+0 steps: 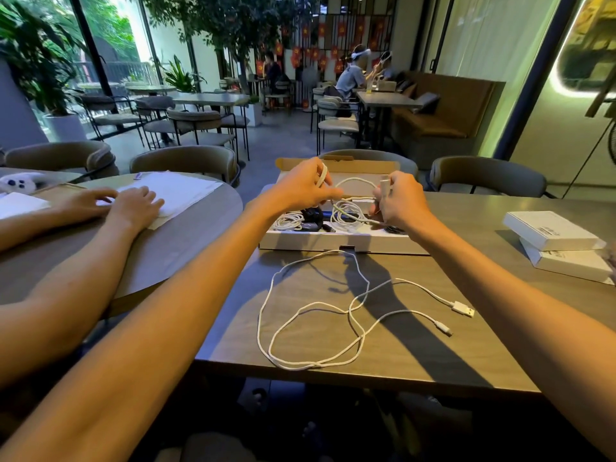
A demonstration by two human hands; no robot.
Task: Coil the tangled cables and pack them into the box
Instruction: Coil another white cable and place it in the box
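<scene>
With my left hand (pixel 300 188) pinching the loops of a white cable (pixel 355 185) and my right hand (pixel 400 203) gripping its plug end above the open box (pixel 333 243), I'd wind evenly, leaving the loose cable (pixel 320 315) on the desk (pixel 466 345).

One open cardboard box (pixel 333 243), one loose white USB cable (pixel 350 315) near, two stacked white boxes (pixel 553 233) right, two hands (pixel 301 186) up.
</scene>
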